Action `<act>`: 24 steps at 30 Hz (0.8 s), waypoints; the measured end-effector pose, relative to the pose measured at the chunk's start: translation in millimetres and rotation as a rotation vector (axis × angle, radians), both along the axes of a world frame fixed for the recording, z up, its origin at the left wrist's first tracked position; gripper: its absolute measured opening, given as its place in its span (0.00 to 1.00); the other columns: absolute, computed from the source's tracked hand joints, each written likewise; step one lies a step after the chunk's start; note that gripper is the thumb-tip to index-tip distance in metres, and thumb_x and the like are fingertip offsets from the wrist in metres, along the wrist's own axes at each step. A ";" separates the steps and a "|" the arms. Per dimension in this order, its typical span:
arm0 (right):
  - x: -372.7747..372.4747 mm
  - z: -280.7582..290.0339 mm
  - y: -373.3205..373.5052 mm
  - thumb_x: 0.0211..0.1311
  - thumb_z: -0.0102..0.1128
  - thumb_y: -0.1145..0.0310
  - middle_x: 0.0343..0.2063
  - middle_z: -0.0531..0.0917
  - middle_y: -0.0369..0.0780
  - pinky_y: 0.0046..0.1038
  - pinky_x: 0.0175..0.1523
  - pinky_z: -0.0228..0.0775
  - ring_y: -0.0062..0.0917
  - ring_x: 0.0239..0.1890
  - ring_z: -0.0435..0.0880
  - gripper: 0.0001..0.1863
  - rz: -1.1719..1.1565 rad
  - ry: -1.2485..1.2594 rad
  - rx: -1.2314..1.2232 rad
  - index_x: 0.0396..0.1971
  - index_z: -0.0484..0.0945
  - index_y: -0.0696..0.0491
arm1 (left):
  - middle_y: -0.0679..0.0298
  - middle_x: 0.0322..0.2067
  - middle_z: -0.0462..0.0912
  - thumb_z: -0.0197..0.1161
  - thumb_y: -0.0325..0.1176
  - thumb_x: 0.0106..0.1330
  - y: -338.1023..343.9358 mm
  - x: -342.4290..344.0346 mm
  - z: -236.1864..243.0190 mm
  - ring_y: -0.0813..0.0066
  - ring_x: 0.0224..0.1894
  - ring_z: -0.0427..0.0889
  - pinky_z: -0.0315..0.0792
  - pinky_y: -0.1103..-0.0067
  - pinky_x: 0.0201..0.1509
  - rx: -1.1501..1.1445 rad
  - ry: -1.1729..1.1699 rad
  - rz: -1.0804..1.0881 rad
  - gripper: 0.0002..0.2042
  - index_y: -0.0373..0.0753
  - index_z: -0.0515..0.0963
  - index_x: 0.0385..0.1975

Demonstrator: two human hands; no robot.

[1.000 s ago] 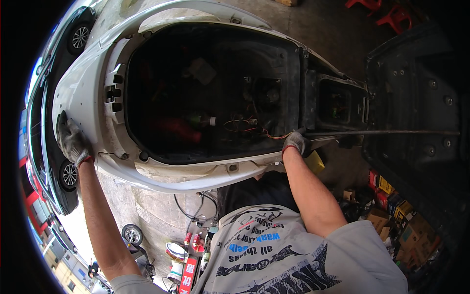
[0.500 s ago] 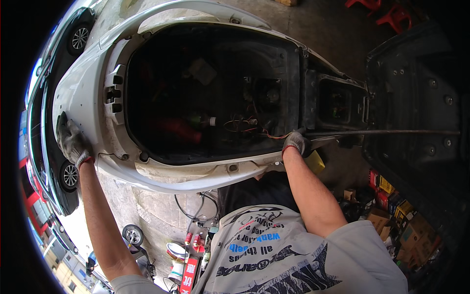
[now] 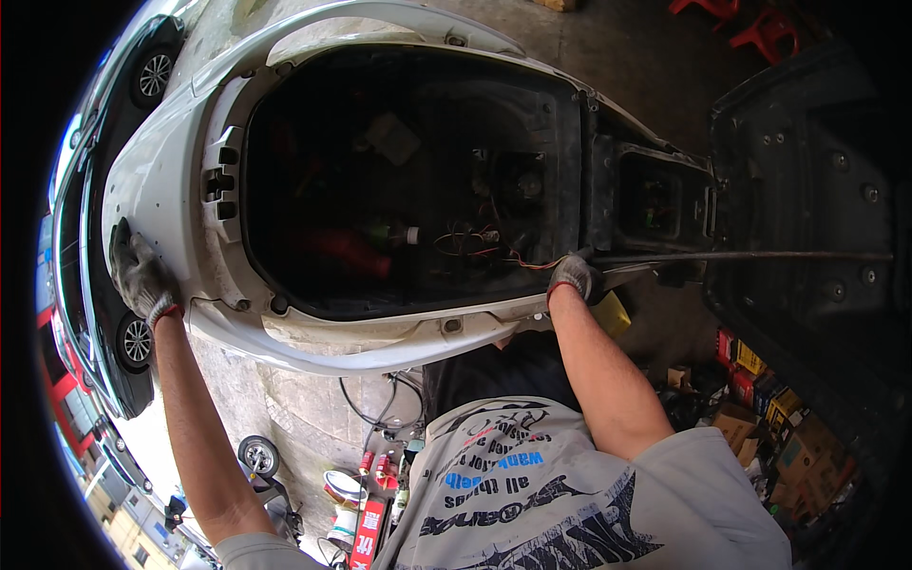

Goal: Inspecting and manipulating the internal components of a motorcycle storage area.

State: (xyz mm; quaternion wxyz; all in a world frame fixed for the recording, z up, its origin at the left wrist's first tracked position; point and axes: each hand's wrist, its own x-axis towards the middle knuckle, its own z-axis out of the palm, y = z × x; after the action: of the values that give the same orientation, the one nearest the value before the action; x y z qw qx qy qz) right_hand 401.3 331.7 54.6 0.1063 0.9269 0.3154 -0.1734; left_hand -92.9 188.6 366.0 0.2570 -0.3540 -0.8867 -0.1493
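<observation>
A white scooter body [image 3: 157,204] lies across the view, its seat raised to show the black storage well [image 3: 408,285]. My left hand [image 3: 142,271], in a grey work glove, lies with its fingers stretched out on the white panel at the left end. Gloved in grey with a red cuff, my right hand [image 3: 576,275] is closed at the well's near right rim, around the end of a long dark rod [image 3: 741,256]; its fingertips are partly hidden. The rod reaches right to the black seat underside [image 3: 807,190]. Thin orange wires [image 3: 518,260] trail inside the well, left of that hand.
Inside the well are a clear bottle with a white cap [image 3: 412,235], a red item [image 3: 356,255] and a pale block [image 3: 391,138]. Boxes [image 3: 803,456] are piled at lower right. Red stools [image 3: 765,38] stand at far right; a dark car [image 3: 114,199] is at left.
</observation>
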 end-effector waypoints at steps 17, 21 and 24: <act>4.9 -23.4 -2.0 0.58 0.32 0.55 0.49 0.61 0.58 0.47 0.49 0.59 0.49 0.50 0.64 0.23 0.158 -0.035 -0.101 0.54 0.57 0.46 | 0.55 0.46 0.71 0.45 0.36 0.59 2.6 3.5 1.5 0.61 0.50 0.69 0.59 0.73 0.55 -0.007 -0.001 0.007 0.17 0.36 0.70 0.46; 14.9 -41.4 -2.2 0.59 0.34 0.58 0.51 0.54 0.65 0.56 0.48 0.57 0.59 0.53 0.58 0.25 0.237 -0.125 -0.151 0.58 0.51 0.44 | 0.55 0.46 0.71 0.45 0.36 0.59 12.4 5.9 2.2 0.62 0.50 0.68 0.58 0.73 0.55 0.005 -0.009 -0.014 0.17 0.36 0.70 0.46; 3.7 -19.3 2.7 0.57 0.32 0.47 0.46 0.69 0.51 0.37 0.50 0.62 0.39 0.48 0.71 0.28 -0.120 -0.019 0.010 0.48 0.64 0.52 | 0.55 0.47 0.71 0.45 0.36 0.59 4.0 5.4 0.7 0.62 0.50 0.68 0.58 0.73 0.56 -0.002 -0.015 0.009 0.17 0.36 0.70 0.46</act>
State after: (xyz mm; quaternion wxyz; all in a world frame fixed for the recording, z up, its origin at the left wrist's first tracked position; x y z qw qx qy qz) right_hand 405.0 334.3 35.3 0.0942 0.9463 0.2591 -0.1691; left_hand -87.5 192.6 366.7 0.2507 -0.3493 -0.8903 -0.1499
